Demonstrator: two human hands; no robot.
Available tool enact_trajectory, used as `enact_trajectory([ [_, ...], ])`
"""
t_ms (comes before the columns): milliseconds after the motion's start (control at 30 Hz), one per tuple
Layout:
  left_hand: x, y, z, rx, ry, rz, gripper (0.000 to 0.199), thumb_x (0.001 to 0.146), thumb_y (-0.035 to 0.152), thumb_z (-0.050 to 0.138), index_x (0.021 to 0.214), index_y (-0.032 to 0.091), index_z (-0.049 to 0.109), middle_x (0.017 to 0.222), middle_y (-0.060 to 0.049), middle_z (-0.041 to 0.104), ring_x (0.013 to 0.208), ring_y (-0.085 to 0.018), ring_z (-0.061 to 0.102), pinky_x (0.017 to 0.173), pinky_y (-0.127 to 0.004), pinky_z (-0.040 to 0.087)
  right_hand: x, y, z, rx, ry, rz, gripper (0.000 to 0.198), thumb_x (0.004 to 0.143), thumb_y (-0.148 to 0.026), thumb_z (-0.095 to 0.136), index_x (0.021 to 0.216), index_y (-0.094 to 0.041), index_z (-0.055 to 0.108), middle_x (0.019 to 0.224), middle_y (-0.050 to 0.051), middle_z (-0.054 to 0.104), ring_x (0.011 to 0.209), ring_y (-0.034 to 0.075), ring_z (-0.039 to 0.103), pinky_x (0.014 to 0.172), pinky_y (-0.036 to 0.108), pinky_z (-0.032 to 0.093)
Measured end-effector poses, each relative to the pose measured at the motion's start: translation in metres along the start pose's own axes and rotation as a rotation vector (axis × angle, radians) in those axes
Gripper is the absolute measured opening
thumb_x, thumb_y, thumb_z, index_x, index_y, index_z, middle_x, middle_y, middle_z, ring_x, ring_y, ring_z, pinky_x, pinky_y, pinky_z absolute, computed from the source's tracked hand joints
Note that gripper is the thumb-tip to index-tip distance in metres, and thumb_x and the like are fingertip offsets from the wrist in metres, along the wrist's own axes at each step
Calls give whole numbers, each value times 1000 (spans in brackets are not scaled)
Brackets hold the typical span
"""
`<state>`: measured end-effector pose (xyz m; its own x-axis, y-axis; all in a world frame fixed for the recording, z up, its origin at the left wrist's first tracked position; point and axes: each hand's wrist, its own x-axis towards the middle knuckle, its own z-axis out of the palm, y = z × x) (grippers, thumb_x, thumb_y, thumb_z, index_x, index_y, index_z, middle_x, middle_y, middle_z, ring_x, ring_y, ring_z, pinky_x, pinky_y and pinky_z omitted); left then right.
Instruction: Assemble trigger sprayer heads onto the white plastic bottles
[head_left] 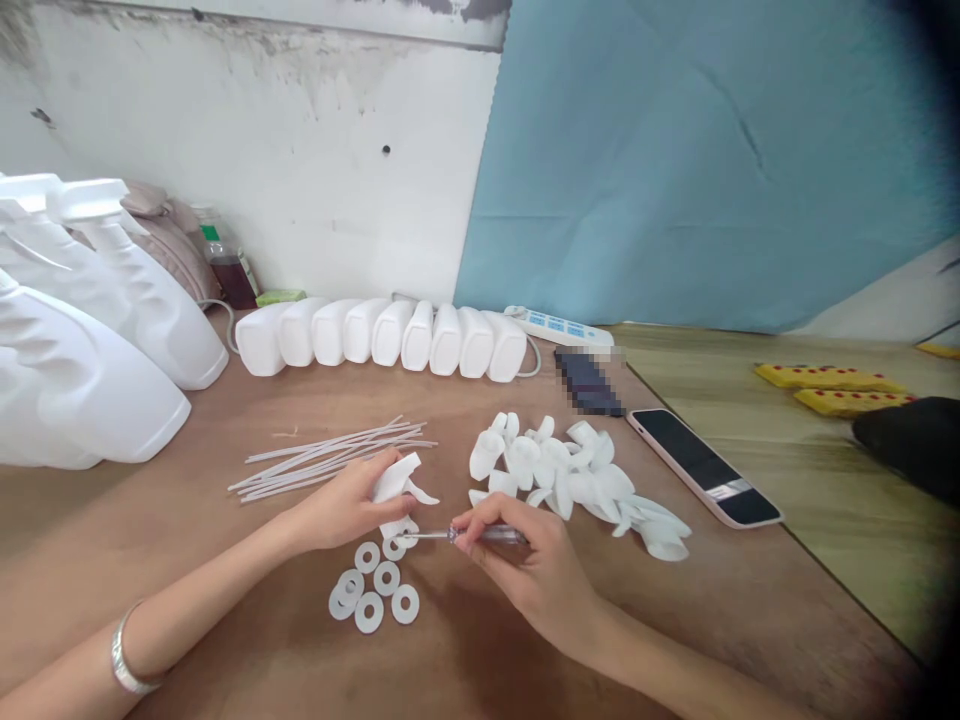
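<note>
My left hand (360,500) is closed around a white trigger spray head (395,482), its trigger sticking out to the right. In my right hand (525,560) is a screwdriver (495,535) with a clear handle, its thin shaft pointing left. The tip of the screwdriver reaches the lower end of the spray head; whether it touches the washer there, I cannot tell. Several flat white ring washers (369,612) lie on the table just below my left hand. Behind that hand is a loose bundle of thin white tubes (322,462).
A pile of white plastic pieces (577,470) lies to the right, near a phone (705,468). White bottles (375,335) lie in a row at the back, before a power strip (562,328). Large white spray bottles (82,370) stand at the left. Yellow items (832,377) are at far right.
</note>
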<state>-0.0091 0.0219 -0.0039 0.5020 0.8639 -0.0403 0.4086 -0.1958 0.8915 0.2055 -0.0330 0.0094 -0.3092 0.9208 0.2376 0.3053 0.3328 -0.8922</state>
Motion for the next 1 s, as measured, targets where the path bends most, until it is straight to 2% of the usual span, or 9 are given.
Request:
enact_trajectory([
  [100, -8, 5, -4, 105, 2, -29, 15, 78, 33, 55, 86, 20, 54, 61, 2, 54, 53, -13, 45, 50, -21, 29, -6, 9, 6, 29, 23, -78, 10, 79, -17, 56, 69, -16, 55, 73, 5, 66, 73, 14, 65, 65, 25, 54],
  [167, -11, 13, -9, 154, 75, -58, 15, 78, 35, 53, 82, 21, 50, 60, 3, 52, 52, -13, 43, 50, -21, 27, -10, 14, 10, 109, 14, -127, 9, 78, -18, 58, 70, -16, 54, 74, 6, 67, 69, 13, 65, 62, 24, 54],
  [233, -11, 21, -15, 167, 169, -79, 18, 79, 37, 52, 77, 21, 45, 61, 4, 50, 53, -12, 41, 51, -20, 27, -14, 17, 12, 212, -25, -108, 9, 77, -19, 60, 71, -17, 53, 75, 6, 67, 67, 13, 64, 61, 24, 53],
  [400, 15, 26, -15, 27, 266, -215, 26, 83, 46, 40, 81, 21, 37, 60, 5, 44, 50, -12, 41, 50, -23, 31, -20, 18, 15, 532, -213, 260, 23, 70, -28, 69, 75, -16, 51, 70, 3, 65, 59, 12, 63, 55, 22, 51],
  [533, 43, 22, 3, -5, 325, -121, 26, 86, 43, 35, 77, 19, 40, 71, 2, 44, 65, -14, 42, 60, -25, 34, -19, 20, 16, 753, -269, 389, 34, 60, -28, 78, 73, -15, 49, 63, -1, 61, 52, 10, 61, 51, 21, 49],
  [667, 60, 28, 18, 55, 201, -64, 29, 85, 40, 38, 73, 16, 50, 74, 0, 46, 72, -15, 43, 64, -25, 35, -17, 23, 16, 850, -305, 451, 43, 51, -30, 82, 73, -15, 48, 61, -3, 59, 47, 9, 58, 46, 20, 49],
  [733, 65, 29, 21, 51, 127, -101, 27, 81, 41, 44, 76, 15, 53, 66, 1, 46, 64, -14, 44, 59, -25, 35, -16, 24, 15, 866, -316, 458, 45, 50, -31, 83, 74, -15, 48, 60, -4, 59, 47, 8, 57, 45, 20, 49],
  [833, 70, 26, 23, 21, 64, -182, 32, 76, 42, 52, 91, 14, 52, 62, 2, 50, 56, -13, 47, 51, -23, 37, -17, 25, 14, 873, -340, 458, 45, 51, -32, 82, 75, -15, 48, 59, -4, 58, 46, 7, 56, 46, 20, 49],
  [1000, 78, 28, 21, 95, -55, -210, 35, 73, 46, 56, 88, 14, 54, 67, -3, 61, 56, -15, 56, 52, -25, 45, -18, 28, 15, 886, -367, 426, 45, 51, -31, 82, 76, -14, 49, 59, -3, 59, 45, 7, 57, 43, 18, 48],
])
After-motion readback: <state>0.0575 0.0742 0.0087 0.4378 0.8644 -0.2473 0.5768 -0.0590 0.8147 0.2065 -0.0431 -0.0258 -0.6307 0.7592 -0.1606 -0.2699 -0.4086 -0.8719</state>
